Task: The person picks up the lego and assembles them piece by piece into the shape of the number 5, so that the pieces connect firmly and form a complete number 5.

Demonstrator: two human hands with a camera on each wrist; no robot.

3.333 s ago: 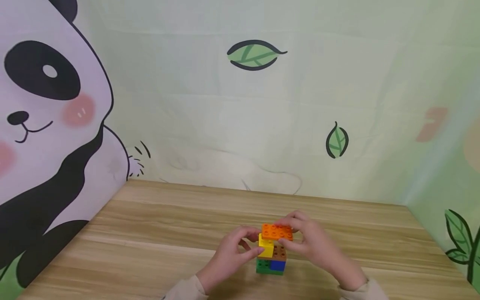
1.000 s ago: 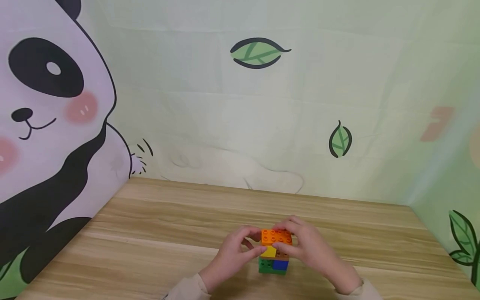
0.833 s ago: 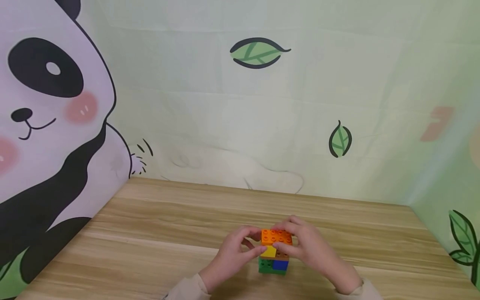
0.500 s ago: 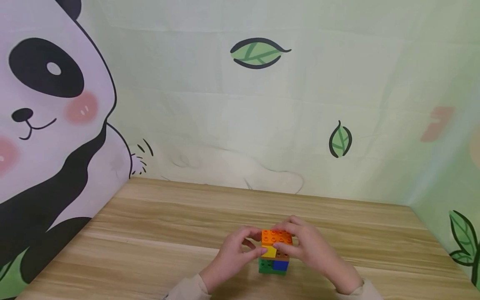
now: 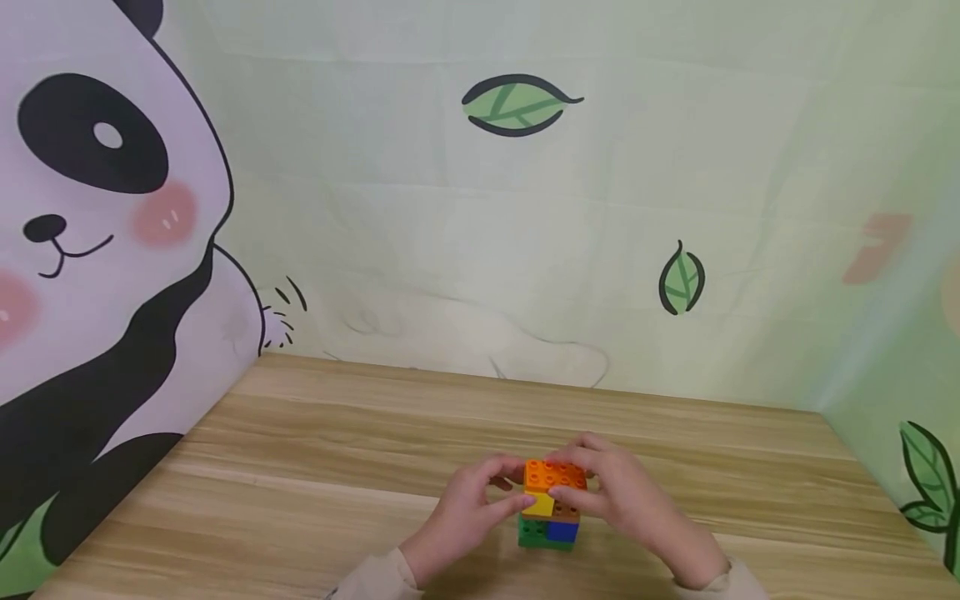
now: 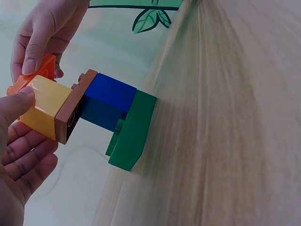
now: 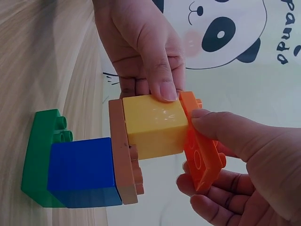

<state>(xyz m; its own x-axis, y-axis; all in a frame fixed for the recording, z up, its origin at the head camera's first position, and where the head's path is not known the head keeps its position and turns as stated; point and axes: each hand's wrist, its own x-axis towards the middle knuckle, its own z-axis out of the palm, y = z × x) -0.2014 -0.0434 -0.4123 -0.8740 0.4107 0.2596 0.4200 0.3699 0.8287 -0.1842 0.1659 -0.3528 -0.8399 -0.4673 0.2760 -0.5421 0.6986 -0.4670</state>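
A small tower of toy building bricks stands on the table in front of me. At its base is a green brick (image 6: pixel 134 132), with a blue brick (image 7: pixel 84 172) on one half of it. A thin brown brick (image 7: pixel 123 155) lies over the blue one and carries a yellow brick (image 6: pixel 44 106). My left hand (image 5: pixel 465 508) pinches the yellow brick between thumb and fingers. From the other side, my right hand (image 5: pixel 626 492) pinches a flat orange brick (image 7: pixel 202 150) by its edges. The orange brick lies against the yellow brick's top, one end overhanging the brown brick.
The wood-grain table (image 5: pixel 337 433) extends around the tower. Behind it hangs a pale green backdrop (image 5: pixel 375 208) with printed leaves, and a printed panda (image 5: pixel 90 250) covers the left side.
Since the earliest frame, the orange brick has come down and moved slightly towards me, squaring up over the yellow brick. During the last second the hands and bricks stay almost still.
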